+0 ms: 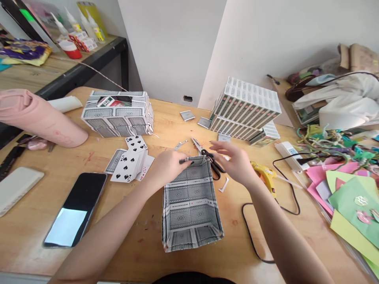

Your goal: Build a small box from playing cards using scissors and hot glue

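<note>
An open-topped box made of playing cards (189, 205) lies in front of me, its patterned grey card backs showing inside. My left hand (171, 165) is closed on the far left part of its rim, thumb and fingers pinching the edge. Past the far right corner, my right hand (233, 159) has its fingers bent loosely apart, with nothing visible in them. Black-handled scissors (204, 152) lie under and beside that hand, blades pointing away. A small white paper scrap (224, 184) is right of the box. Loose playing cards (126, 165) are spread left of my left hand.
A finished-looking card-covered box (118, 118) stands back left, near a pink bottle (47, 118). Stacked card packs (245, 106) rise back right. A yellow glue gun (265, 177), its black cable (251, 232) and a power strip (291, 156) lie right. A phone (77, 209) lies left.
</note>
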### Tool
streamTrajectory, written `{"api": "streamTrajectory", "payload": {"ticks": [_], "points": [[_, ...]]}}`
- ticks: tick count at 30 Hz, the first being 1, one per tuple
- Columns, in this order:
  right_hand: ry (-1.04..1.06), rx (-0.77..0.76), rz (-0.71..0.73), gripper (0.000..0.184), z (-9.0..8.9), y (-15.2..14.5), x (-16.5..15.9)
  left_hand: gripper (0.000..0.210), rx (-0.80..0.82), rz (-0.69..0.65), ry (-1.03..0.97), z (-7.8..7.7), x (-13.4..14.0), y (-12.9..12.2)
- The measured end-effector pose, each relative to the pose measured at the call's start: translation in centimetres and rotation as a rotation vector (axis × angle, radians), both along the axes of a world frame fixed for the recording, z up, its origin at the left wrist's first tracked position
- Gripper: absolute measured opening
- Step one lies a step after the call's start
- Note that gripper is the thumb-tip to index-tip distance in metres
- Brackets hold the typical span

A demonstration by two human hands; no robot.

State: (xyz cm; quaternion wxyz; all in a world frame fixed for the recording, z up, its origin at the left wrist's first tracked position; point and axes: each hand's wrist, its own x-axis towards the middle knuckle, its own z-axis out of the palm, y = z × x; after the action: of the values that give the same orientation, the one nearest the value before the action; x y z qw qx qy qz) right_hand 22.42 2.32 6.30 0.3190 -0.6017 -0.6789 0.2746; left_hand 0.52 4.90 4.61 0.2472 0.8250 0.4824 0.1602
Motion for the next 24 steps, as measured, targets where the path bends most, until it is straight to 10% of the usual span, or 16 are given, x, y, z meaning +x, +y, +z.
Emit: {"api": "streamTrajectory", "payload": {"ticks": [6, 14, 19, 24], "points": [[0.123, 0.061, -0.392, 0.023, 2.8, -4.2, -1.5, 0.02, 0.425, 0.159, -0.13, 3.8, -1.0, -1.7], [1.031, -0.239, -0.072, 0.038, 4.9, -8.1, -6.9, 0.025, 0.842, 0.081, 0.003, 7.0, 0.9, -7.4], [1.207, -0.25, -0.269, 0.012, 5.3, -7.4, -6.7, 0.02, 0.603, 0.03, -0.192, 8.8, 1.3, -8.6], [1.212, -0.259, -0.094, 0.011, 5.9, -7.5, -5.4, 0.032, 0.051, -0.059, -0.575, 8.8, -0.7, -4.6]]}}
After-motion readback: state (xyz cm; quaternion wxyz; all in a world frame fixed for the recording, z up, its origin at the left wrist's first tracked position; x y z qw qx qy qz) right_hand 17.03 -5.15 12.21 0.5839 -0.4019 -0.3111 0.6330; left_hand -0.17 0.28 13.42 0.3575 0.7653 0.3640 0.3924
